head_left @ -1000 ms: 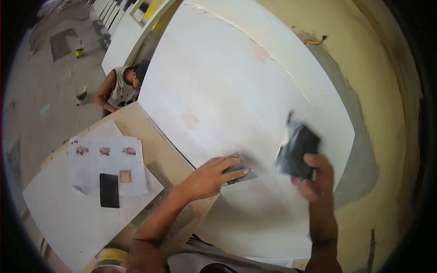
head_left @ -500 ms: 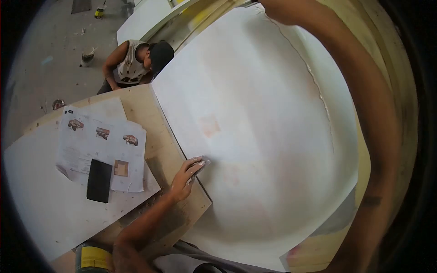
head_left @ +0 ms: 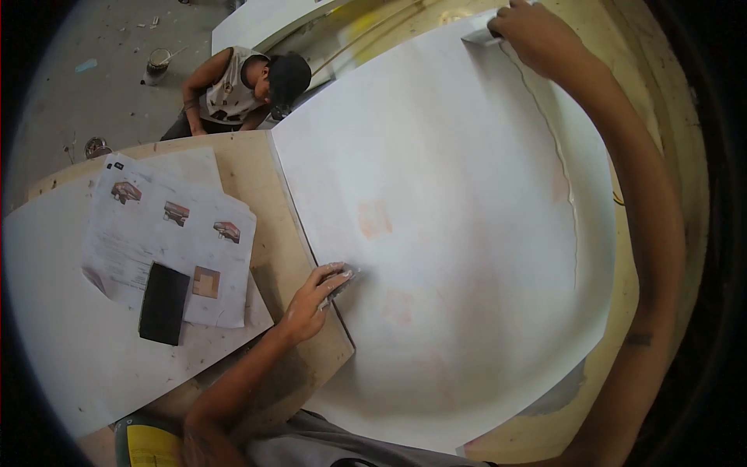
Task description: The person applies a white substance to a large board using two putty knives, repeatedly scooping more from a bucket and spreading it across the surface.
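A large white curved panel (head_left: 467, 233) stretches in front of me, with a thin raised line of white filler (head_left: 562, 167) running down its right side. At the upper edge my right hand (head_left: 538, 40) grips a flat spreader (head_left: 482, 36), its wide blade against the panel at the upper end of that line. My left hand (head_left: 310, 305) is by the panel's left edge, fingers curled and smeared white. They close round a small greyish object (head_left: 339, 286) that I cannot make out. Faint pinkish patches (head_left: 375, 219) mark the panel.
Left of the panel, a wooden board (head_left: 268, 210) carries printed sheets (head_left: 159, 233) and a black sanding block (head_left: 165, 303). Another person (head_left: 237, 89) bends over beyond the board. A yellow-labelled container (head_left: 152, 444) stands lower left; a pot (head_left: 158, 62) sits on the floor.
The view has shifted a little. My right hand, at the top border before, now shows fully with the spreader, at the filler line's upper end. My left hand stays nearly in place.
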A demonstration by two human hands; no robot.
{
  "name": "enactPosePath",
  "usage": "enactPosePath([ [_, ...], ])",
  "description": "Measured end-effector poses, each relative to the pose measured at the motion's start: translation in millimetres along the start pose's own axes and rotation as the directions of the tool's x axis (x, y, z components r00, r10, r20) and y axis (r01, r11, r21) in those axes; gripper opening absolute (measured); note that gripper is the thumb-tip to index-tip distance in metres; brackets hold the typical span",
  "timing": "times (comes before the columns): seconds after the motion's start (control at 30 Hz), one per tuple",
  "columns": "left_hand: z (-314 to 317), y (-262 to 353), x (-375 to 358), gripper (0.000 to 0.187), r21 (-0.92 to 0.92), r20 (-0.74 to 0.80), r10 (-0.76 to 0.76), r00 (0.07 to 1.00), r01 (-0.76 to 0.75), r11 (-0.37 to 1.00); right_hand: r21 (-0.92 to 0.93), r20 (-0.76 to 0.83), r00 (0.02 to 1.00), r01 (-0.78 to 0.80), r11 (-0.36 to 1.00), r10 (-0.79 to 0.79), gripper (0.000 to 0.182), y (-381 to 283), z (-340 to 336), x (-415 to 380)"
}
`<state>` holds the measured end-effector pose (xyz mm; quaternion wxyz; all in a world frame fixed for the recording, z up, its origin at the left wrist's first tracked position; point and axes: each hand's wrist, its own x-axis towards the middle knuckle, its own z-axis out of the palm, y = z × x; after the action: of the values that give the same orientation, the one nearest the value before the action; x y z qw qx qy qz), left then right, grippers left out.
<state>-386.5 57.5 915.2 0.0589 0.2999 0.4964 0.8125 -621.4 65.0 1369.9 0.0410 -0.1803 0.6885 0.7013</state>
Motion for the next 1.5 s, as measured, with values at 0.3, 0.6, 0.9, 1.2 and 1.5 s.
enactPosePath([
  [0.3,-3.4,-0.7,3.6,0.069,0.003,-0.035,-0.018,0.999,0.018,1.000,0.002,-0.015,1.000,0.005,1.000,-0.005,0.020,10.8,-4.3,20.5],
  [0.6,-0.6,-5.8,2.4,0.072,0.003,-0.040,-0.021,0.999,0.021,1.000,0.088,-0.065,0.998,-0.012,0.996,0.018,0.021,3.5,7.3,20.4],
  [0.9,-0.9,-4.8,2.9,0.066,0.026,-0.026,-0.018,1.000,0.019,0.999,0.057,-0.109,0.992,-0.050,0.997,0.056,0.022,1.1,21.2,20.3],
  [1.2,-1.5,-4.5,2.6,0.056,0.015,-0.019,-0.030,0.999,0.031,0.999,0.128,-0.124,0.991,-0.041,0.991,0.057,0.020,1.8,14.5,6.9],
  [1.5,-0.1,-4.6,0.6,0.056,0.006,-0.005,-0.023,1.000,0.023,1.000,0.069,-0.068,0.994,-0.079,0.994,0.084,0.017,-16.0,5.1,-61.5],
])
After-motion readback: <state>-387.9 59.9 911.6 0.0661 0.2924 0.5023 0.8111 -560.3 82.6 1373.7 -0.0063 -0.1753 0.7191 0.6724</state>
